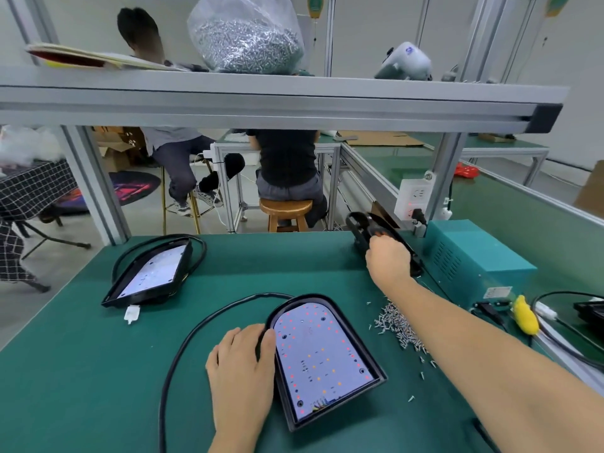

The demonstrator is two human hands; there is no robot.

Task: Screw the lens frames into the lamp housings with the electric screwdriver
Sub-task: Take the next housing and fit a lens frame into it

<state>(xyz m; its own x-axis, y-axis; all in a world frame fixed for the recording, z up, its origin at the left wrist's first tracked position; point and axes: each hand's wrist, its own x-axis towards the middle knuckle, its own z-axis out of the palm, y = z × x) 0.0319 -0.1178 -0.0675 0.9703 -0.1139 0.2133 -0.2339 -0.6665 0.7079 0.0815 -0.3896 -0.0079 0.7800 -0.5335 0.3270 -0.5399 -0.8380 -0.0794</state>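
Lamp housing (322, 358) on green worktop (98, 371); left hand (243, 361) flat beside; right hand (389, 256) grips black lens frames (369, 228), 1 o'clock; screws (398, 325) 3 o'clock.

On the far upper shelf (294, 93), a clear bag of screws (246, 35) and a pale grey device (405, 62). At right, a teal box (474, 259). Beyond the bench, 2 seated people (286, 165), a wooden stool (286, 214).

Head view looks forward and down, close over the green bench (98, 371).
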